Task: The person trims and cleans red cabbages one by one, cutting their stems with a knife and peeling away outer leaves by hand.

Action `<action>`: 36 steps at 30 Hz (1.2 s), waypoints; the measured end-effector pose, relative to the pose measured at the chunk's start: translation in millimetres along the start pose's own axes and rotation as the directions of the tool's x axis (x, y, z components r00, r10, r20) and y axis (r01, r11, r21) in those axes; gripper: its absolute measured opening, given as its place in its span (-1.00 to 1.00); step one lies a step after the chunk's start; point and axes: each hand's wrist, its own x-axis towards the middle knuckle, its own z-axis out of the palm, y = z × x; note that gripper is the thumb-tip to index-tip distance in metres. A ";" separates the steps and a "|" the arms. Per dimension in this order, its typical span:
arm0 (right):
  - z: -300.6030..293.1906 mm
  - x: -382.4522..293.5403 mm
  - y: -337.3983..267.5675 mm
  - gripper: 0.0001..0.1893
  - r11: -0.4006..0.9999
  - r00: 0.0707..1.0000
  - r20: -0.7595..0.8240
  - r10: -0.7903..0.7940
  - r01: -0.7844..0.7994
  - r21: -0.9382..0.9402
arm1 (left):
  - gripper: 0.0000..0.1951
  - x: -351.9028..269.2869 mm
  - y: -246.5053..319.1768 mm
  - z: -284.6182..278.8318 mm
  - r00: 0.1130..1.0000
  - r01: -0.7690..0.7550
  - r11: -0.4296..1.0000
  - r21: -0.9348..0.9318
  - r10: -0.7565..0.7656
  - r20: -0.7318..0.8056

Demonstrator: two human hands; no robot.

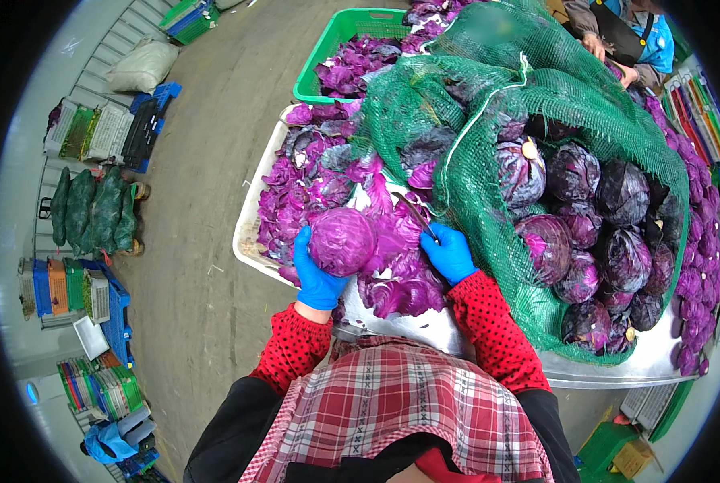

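Observation:
In a blue glove, my left hand [319,282] cups a trimmed purple cabbage head [342,241] from below and the left. My right hand [449,252], gloved the same way, grips a knife [414,212] whose blade points up and to the left, apart from the cabbage. Loose purple cabbage leaves [402,290] lie on the metal table [435,326] between my hands. To the right, a green mesh sack [481,199] gapes around several untrimmed dark cabbages [623,250].
A white crate [252,208] of leaves stands left of the table, with a green crate [305,78] of leaves behind it. Trimmed cabbages [695,278] line the far right edge. A co-worker's hands [607,57] are across the table. Filled sacks [94,211] stand along the left wall.

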 end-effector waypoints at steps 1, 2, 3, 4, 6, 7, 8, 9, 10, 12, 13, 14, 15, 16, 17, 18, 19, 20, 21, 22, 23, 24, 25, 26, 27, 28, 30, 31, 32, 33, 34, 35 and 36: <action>1.6 -1.3 1.9 -0.80 1.000 1.000 0.005 -0.006 0.006 0.007 | -0.33 -1.2 -0.5 0.0 1.000 -0.009 1.000 0.004 0.009 -0.004; 2.9 -2.2 3.8 -0.80 0.999 1.000 0.014 0.021 -0.022 0.030 | -0.33 -2.2 -1.1 0.2 1.000 0.003 0.999 -0.045 -0.004 -0.021; 2.5 -3.4 4.0 -0.80 0.998 0.999 0.021 0.049 -0.050 0.049 | -0.33 -3.2 -2.3 1.5 0.999 0.016 0.995 -0.097 -0.020 -0.035; 3.4 -3.5 4.3 -0.80 0.996 0.999 0.023 0.046 -0.048 0.075 | -0.33 -2.7 -3.1 3.2 0.999 -0.009 0.997 -0.076 0.006 -0.047; 3.6 -4.4 -0.5 -0.80 0.998 0.999 0.021 0.038 -0.038 0.045 | -0.33 -0.6 0.9 2.8 0.997 -0.050 0.995 -0.089 0.045 -0.058; 2.8 -4.1 -4.2 -0.81 0.999 0.999 0.020 0.032 -0.032 0.009 | -0.32 0.6 2.8 2.7 0.994 -0.086 0.990 -0.108 0.079 -0.071; 3.1 -3.0 -4.7 -0.81 0.999 0.999 0.017 0.032 -0.032 0.013 | -0.32 0.8 5.5 2.3 0.994 -0.086 0.991 -0.104 0.079 -0.069; 0.6 -1.9 -6.5 -0.81 0.999 0.999 0.034 0.035 -0.035 -0.001 | -0.29 -0.1 8.5 3.8 1.000 -0.031 0.988 -0.154 0.031 -0.007; -1.9 -0.8 -9.0 -0.81 0.999 0.998 0.049 0.040 -0.039 -0.016 | -0.25 -0.8 11.3 5.5 0.998 0.029 0.979 -0.200 -0.017 0.059; -6.3 -7.2 -24.6 -0.79 0.999 0.997 -0.080 -0.011 0.008 -0.039 | -0.15 -0.8 13.4 11.8 0.985 0.106 0.965 -0.239 -0.069 0.156; -10.1 -12.5 -36.4 -0.75 0.997 0.979 -0.198 -0.056 0.043 -0.069 | -0.15 -0.7 11.2 11.8 0.983 0.118 0.964 -0.238 -0.080 0.167; -13.5 -18.6 -52.7 -0.63 0.979 0.946 -0.283 -0.158 0.113 -0.168 | -0.14 -4.2 10.6 10.6 0.965 -0.259 0.927 0.271 0.235 0.120; -22.1 -24.1 -74.6 -0.55 0.991 0.960 -0.250 -0.128 0.117 -0.057 | -0.09 -7.8 6.6 12.3 0.833 -0.516 0.530 0.672 0.494 0.249; -26.3 -31.0 -95.5 -0.47 0.993 0.969 -0.235 -0.076 0.095 0.072 | 0.01 -3.4 -6.3 15.4 0.637 -0.589 -0.043 0.807 0.590 0.496; -31.1 -35.6 -115.1 -0.39 0.902 0.995 -0.078 0.064 -0.024 0.431 | -0.19 -1.1 -8.9 19.6 0.859 -0.508 0.652 0.563 0.433 0.274; -28.0 -37.4 -115.7 -0.26 0.861 0.996 0.031 0.078 -0.084 0.501 | -0.31 0.1 -8.1 24.8 0.977 -0.075 0.995 0.072 0.059 0.206; -25.2 -40.8 -120.6 -0.14 0.765 0.997 0.081 0.006 -0.057 0.642 | -0.33 -7.7 -13.4 41.3 0.906 0.059 0.997 0.049 -0.074 0.417; -25.3 -46.2 -131.6 -0.09 0.831 0.998 0.064 -0.030 -0.011 0.556 | -0.37 -6.9 -16.2 21.1 0.962 0.022 0.999 0.040 -0.032 0.272; -38.5 -49.8 -144.4 -0.10 0.774 0.993 0.113 0.028 -0.093 0.626 | -0.35 -23.8 -21.8 42.2 0.960 -0.189 0.925 0.330 0.105 0.258; -51.8 -54.6 -140.8 -0.11 0.669 0.988 0.144 0.061 -0.147 0.729 | -0.31 -39.1 -29.0 66.8 0.891 -0.444 0.506 0.740 0.163 0.423; -59.8 -58.0 -120.4 -0.18 0.678 0.990 0.140 0.002 -0.104 0.728 | -0.24 -44.2 -30.4 72.2 0.877 -0.322 0.839 0.439 0.090 0.471; -74.5 -72.8 -101.7 -0.22 0.574 0.961 0.244 0.129 -0.273 0.772 | -0.20 -49.9 -34.0 80.1 0.847 -0.285 0.857 0.430 0.015 0.531; -85.4 -90.3 -94.4 -0.28 0.477 0.968 0.222 0.116 -0.250 0.843 | -0.15 -53.6 -36.5 82.1 0.818 -0.258 0.864 0.433 -0.044 0.574; -96.3 -108.5 -89.2 -0.33 0.376 0.975 0.200 0.103 -0.224 0.899 | -0.11 -52.1 -40.0 80.2 0.752 -0.217 0.871 0.442 -0.140 0.644; -105.6 -124.8 -88.6 -0.38 0.289 1.000 0.011 -0.017 -0.006 0.957 | -0.07 -48.8 -43.6 80.6 0.674 -0.184 0.872 0.455 -0.225 0.704; -109.3 -151.7 -64.6 -0.43 0.378 0.990 -0.035 0.133 -0.019 0.926 | -0.16 -58.9 -47.1 95.6 0.781 0.003 0.807 0.590 -0.371 0.503; -131.2 -200.4 -37.6 -0.47 0.454 0.965 -0.079 0.252 -0.045 0.890 | -0.31 -46.4 -65.0 84.3 0.704 0.066 0.764 0.642 -0.492 0.512; -153.9 -226.3 -45.9 -0.48 0.697 0.877 -0.257 0.406 -0.116 0.708 | -0.37 -41.3 -70.7 72.0 0.678 0.082 0.750 0.657 -0.525 0.515; -166.7 -245.3 -50.7 -0.45 0.678 0.753 -0.473 0.457 0.050 0.734 | -0.38 -35.2 -84.5 50.2 0.694 -0.010 0.668 0.744 -0.531 0.485; -180.2 -264.3 -55.9 -0.41 0.695 0.578 -0.661 0.478 0.210 0.687 | -0.39 -31.2 -93.6 35.1 0.710 -0.094 0.567 0.818 -0.538 0.454; -185.1 -274.4 -52.7 -0.34 0.399 0.390 -0.731 0.560 0.646 0.650 | -0.36 -40.4 -90.5 41.1 0.714 -0.342 0.357 0.869 -0.503 0.487; -203.8 -294.2 -52.5 -0.28 0.308 0.354 -0.701 0.619 0.712 0.631 | -0.36 -37.5 -91.3 42.1 0.710 -0.347 0.361 0.866 -0.502 0.494; -217.8 -319.9 -31.2 -0.31 0.395 0.347 -0.722 0.598 0.656 0.643 | -0.36 -36.2 -94.1 39.7 0.638 -0.558 0.160 0.814 -0.544 0.544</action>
